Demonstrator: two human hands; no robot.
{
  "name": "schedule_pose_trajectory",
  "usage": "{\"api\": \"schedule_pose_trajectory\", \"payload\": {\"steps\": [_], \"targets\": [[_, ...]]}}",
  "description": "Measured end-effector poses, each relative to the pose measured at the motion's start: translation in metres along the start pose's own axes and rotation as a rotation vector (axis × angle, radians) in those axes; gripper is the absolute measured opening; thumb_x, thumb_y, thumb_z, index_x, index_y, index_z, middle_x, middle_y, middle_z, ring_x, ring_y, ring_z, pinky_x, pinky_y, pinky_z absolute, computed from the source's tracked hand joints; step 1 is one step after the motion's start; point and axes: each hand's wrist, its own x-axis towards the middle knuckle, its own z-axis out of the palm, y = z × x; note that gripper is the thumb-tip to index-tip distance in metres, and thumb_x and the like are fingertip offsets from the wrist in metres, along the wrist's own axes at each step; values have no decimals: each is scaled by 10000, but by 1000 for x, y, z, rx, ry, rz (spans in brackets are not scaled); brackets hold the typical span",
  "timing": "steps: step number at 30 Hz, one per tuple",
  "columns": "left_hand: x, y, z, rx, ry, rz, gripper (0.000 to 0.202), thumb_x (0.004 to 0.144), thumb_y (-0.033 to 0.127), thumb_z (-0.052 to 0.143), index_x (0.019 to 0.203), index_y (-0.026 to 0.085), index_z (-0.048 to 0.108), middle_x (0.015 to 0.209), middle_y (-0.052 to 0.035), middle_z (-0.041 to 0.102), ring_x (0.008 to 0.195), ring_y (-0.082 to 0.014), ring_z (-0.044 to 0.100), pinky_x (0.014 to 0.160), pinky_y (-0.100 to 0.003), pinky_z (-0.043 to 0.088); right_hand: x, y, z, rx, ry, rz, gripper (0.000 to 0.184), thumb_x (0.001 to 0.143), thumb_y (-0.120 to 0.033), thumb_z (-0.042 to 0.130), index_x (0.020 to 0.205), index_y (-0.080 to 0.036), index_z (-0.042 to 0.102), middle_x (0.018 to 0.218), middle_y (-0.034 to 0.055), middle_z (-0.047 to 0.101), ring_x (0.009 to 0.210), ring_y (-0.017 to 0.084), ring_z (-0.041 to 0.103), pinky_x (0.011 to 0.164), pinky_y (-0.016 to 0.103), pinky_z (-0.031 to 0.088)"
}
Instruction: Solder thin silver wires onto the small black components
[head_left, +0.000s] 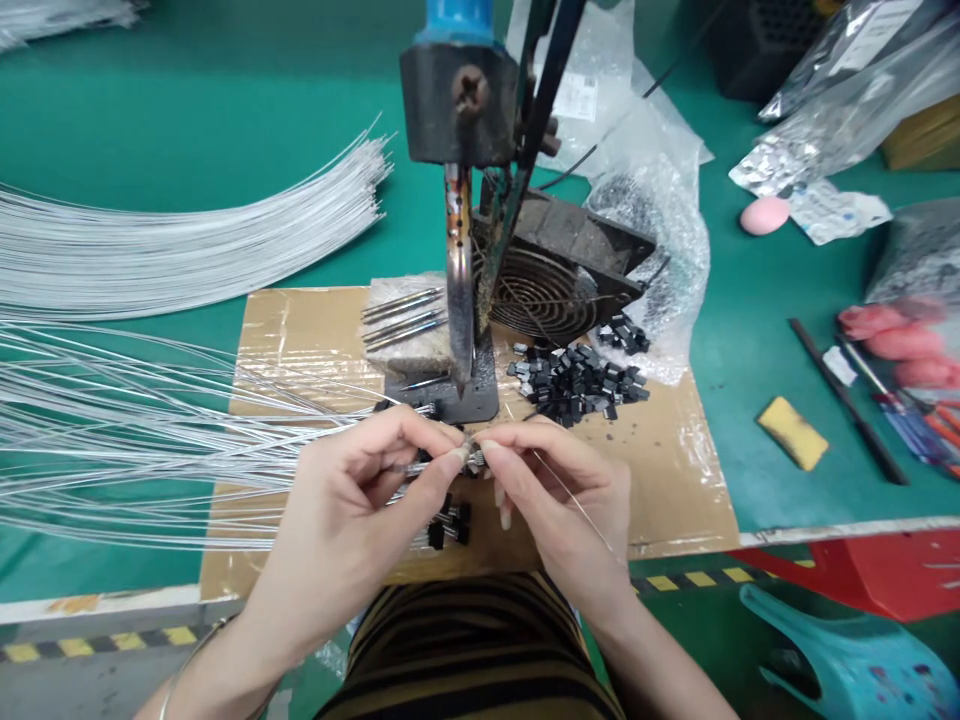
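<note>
My left hand and my right hand meet fingertip to fingertip at the middle of the cardboard, just below the soldering iron's tip. Each pinches thumb against forefinger. Between the fingertips shows a tiny greyish metal part, mostly covered, so its kind is unclear. A thin silvery solder wire runs from the fingers of my right hand across its palm to the wrist. Black connectors on white wires lie under and beside my left hand.
Loose black connectors are heaped right of the iron stand, by a fan. Spare iron tips rest on a pale block. A white wire bundle lies at left; a yellow sponge and bubble wrap at right.
</note>
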Motion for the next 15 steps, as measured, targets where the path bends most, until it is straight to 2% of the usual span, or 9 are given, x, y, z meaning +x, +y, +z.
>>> {"api": "schedule_pose_trajectory", "payload": {"steps": [5, 13, 15], "targets": [[1, -1, 0, -16, -2, 5, 141, 942, 127, 747, 857, 236, 777, 936, 18, 840, 778, -79, 772, 722, -100, 589, 0, 0, 0, 5, -5, 14, 82, 952, -259, 806, 971, -316, 862, 799, -35, 741, 591, 74, 587, 542, 214, 489], [2, -1, 1, -11, 2, -6, 114, 924, 148, 761, 843, 226, 780, 929, 8, 836, 765, -89, 757, 716, -122, 588, 0, 1, -1, -39, -5, -4, 51, 960, -286, 796, 967, -296, 846, 800, -22, 728, 671, 119, 629, 623, 264, 516], [3, 0, 4, -12, 29, -20, 93, 903, 161, 777, 829, 217, 781, 893, -1, 826, 763, -104, 750, 707, -140, 590, -2, 1, -4, -113, -18, -51, 116, 1016, -310, 723, 1045, -295, 834, 833, -10, 707, 688, 130, 618, 658, 287, 521]]}}
